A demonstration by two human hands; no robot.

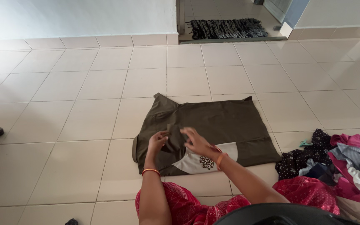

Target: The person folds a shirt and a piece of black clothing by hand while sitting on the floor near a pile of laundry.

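Head view: a dark olive garment (213,125) is seen spread flat on the tiled floor (84,104) at the centre of the frame, with a pale grey panel (196,160) bearing a small dark motif near its lower edge. Both hands are set close together on a raised fold of the olive cloth, left of the garment's middle. The left hand (158,141) is curled, its fingers pinching the fold from the left side; the right hand (196,142) is laid over the same fold with fingers partly spread, pressing the cloth down, so that the fabric is held taut between the two. An orange bangle is worn on each wrist. Red patterned clothing (180,206) of the person is visible at the bottom of the frame. A heap of mixed clothes (338,166), pink, dark dotted and striped, is piled at the lower right, just beside the garment's corner. A dark striped doormat (226,28) lies at the upper centre, by a doorway.
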